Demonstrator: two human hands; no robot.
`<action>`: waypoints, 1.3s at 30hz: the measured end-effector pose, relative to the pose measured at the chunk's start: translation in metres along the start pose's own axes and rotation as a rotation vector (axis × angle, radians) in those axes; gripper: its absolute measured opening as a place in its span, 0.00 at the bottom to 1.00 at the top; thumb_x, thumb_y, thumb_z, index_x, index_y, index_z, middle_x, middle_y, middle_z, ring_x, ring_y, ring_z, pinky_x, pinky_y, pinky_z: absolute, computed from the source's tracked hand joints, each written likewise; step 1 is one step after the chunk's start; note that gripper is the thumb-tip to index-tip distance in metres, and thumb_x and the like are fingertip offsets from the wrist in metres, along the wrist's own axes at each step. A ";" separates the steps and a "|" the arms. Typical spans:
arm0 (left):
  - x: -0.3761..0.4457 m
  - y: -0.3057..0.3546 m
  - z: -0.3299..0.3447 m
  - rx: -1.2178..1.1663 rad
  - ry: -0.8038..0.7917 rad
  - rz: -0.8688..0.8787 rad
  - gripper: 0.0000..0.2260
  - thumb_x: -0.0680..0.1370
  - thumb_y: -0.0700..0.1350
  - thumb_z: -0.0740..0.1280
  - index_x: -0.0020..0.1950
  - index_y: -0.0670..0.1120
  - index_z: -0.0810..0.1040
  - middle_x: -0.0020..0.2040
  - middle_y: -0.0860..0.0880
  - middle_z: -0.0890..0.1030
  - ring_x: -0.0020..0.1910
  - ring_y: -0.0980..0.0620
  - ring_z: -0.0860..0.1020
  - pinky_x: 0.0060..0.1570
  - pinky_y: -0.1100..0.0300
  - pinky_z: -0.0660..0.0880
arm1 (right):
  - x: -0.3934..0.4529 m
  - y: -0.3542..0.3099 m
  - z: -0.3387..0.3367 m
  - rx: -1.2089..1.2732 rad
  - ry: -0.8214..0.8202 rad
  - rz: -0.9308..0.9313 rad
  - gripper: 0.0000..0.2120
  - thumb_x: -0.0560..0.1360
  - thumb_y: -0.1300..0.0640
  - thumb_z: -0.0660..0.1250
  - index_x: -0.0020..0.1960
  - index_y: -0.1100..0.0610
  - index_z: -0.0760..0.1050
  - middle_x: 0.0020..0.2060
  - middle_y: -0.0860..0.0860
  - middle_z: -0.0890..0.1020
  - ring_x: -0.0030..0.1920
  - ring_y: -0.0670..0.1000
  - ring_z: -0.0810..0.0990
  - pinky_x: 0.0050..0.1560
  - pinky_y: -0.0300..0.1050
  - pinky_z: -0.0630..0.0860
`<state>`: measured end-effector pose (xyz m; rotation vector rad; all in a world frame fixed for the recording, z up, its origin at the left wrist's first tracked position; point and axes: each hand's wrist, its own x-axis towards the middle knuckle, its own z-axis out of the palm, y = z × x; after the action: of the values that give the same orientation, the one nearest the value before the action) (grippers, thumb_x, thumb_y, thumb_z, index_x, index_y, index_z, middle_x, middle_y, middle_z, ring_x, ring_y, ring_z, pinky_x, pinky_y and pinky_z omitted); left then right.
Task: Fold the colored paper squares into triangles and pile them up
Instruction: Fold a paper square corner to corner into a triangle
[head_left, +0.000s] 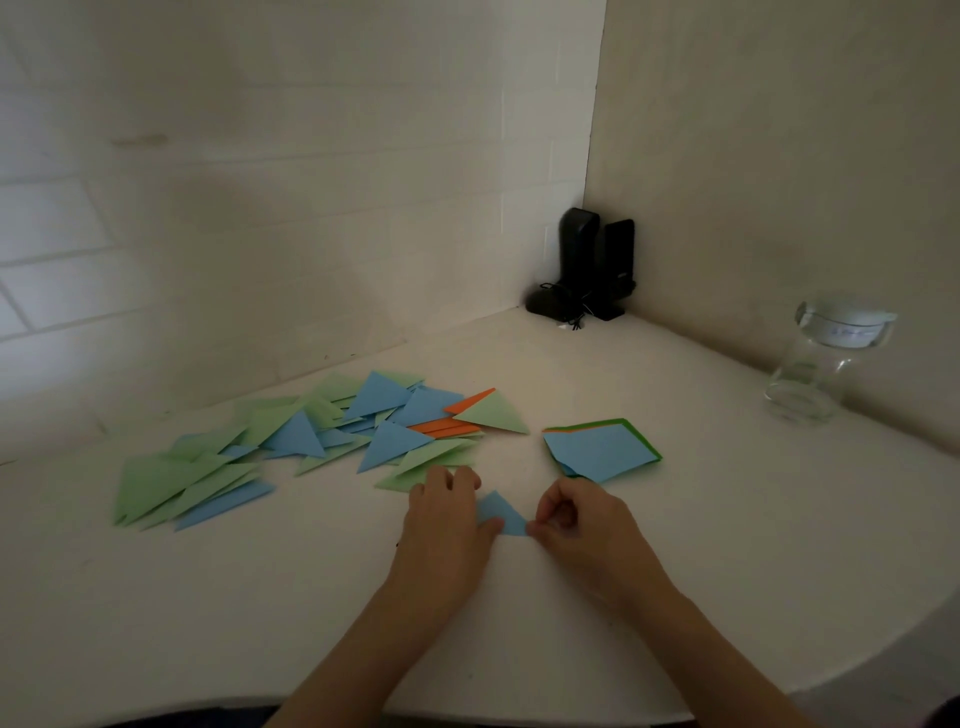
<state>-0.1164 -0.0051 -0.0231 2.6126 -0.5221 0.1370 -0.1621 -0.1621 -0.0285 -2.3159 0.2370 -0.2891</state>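
Blue triangle (500, 514) lay flat on the white surface (675, 519), between both hands. Left hand (441, 514) pressed its left part down with relaxed fingers; right hand (576, 514) pinched the right corner. Paper judged light, thin, prone to sliding (crease holds only if pinned); best taken at a corner. Unfolded squares (602, 449) lay just beyond, the loose pile of triangles (311, 436) to the left.

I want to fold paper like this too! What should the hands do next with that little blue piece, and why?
Probably press the crease flat, then slide it onto the pile. The small blue folded paper triangle already lies on the white table. The left hand holds one side down while the right hand pinches its corner. The spread pile of green, blue and orange paper triangles lies just left.
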 end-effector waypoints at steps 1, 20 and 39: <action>0.003 0.000 -0.001 -0.026 -0.026 -0.023 0.19 0.76 0.53 0.66 0.65 0.50 0.68 0.60 0.49 0.68 0.59 0.50 0.69 0.55 0.60 0.69 | -0.001 0.001 0.000 0.004 0.006 -0.006 0.08 0.68 0.54 0.73 0.38 0.49 0.74 0.33 0.43 0.75 0.36 0.43 0.72 0.37 0.32 0.67; 0.083 -0.006 0.000 -0.381 0.223 -0.034 0.03 0.75 0.45 0.70 0.46 0.50 0.77 0.37 0.55 0.76 0.40 0.54 0.76 0.41 0.61 0.72 | 0.023 0.046 -0.029 -0.297 0.337 -0.254 0.11 0.68 0.56 0.75 0.50 0.54 0.83 0.45 0.49 0.80 0.45 0.50 0.79 0.47 0.39 0.70; 0.103 -0.012 0.034 -0.180 0.249 0.151 0.05 0.76 0.44 0.68 0.42 0.44 0.78 0.40 0.49 0.74 0.43 0.49 0.72 0.43 0.55 0.69 | 0.029 0.046 -0.029 -0.201 0.359 -0.156 0.02 0.69 0.58 0.73 0.41 0.55 0.83 0.39 0.48 0.81 0.40 0.50 0.79 0.41 0.45 0.77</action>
<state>-0.0162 -0.0460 -0.0399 2.3382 -0.6110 0.4372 -0.1460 -0.2208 -0.0383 -2.4731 0.2726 -0.7942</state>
